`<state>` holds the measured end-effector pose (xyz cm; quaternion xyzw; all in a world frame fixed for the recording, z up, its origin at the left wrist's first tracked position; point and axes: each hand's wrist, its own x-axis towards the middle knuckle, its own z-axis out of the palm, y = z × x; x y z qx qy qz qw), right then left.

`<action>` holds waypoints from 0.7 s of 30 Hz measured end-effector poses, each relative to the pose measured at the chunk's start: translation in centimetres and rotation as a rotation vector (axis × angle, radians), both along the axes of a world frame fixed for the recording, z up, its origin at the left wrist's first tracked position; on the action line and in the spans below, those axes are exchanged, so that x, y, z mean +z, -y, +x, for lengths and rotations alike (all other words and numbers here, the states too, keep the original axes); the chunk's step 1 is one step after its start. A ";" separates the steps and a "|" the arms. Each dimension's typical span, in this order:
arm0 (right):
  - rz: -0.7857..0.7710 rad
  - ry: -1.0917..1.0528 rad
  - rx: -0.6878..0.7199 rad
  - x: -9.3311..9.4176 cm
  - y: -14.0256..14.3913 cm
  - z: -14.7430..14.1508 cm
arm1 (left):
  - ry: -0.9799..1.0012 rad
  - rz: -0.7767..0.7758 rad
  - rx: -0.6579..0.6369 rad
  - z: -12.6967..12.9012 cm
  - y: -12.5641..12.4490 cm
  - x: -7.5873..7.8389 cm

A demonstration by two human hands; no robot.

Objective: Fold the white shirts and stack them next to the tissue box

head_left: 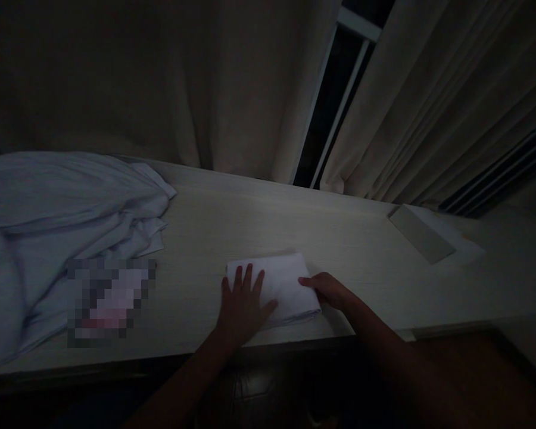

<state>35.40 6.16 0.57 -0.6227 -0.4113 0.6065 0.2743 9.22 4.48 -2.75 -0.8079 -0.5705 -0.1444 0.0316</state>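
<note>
A white folded cloth [282, 277] lies flat near the front edge of the pale surface. My left hand [243, 307] rests on its left part, palm down with the fingers spread. At the cloth's right edge is my right hand [326, 289], its thumb on top and its other fingers curled beneath or behind the edge, partly hidden. Off to the left, a large heap of crumpled white cloth [84, 202] covers the surface.
The pale wooden surface [196, 238] runs along a curtained window. Beige curtains [259, 89] hang behind it. A white box-like object [422, 235] stands at the right rear. A blurred-out patch [111, 301] covers something by the heap. The light is dim.
</note>
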 end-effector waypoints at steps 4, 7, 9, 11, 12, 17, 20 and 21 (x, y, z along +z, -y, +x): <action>0.051 0.023 -0.083 -1.3 -0.3 -0.1 | 0.006 -0.010 0.012 0.0 -0.1 -0.1; 0.076 0.053 -0.086 -1.2 0.2 -0.3 | 0.009 -0.017 0.008 0.0 -0.2 -0.1; 0.076 0.047 -0.063 -0.7 1.2 -0.3 | 0.009 -0.011 0.005 0.0 -0.2 -0.2; 0.057 0.016 -0.033 -0.1 2.4 -0.2 | 0.007 -0.003 0.006 0.0 -0.1 -0.2; 0.049 0.003 -0.028 0.0 3.1 -0.1 | 0.005 -0.001 0.009 0.0 -0.1 -0.2; 0.118 -0.020 -0.123 -0.9 5.4 0.0 | 0.003 -0.008 0.013 0.1 -0.1 -0.3; 0.156 -0.006 -0.174 -1.9 5.8 -0.2 | 0.004 -0.021 0.021 0.1 -0.1 -0.2; 0.159 0.014 -0.175 -2.0 5.8 -0.3 | 0.004 -0.024 0.026 0.1 -0.1 -0.2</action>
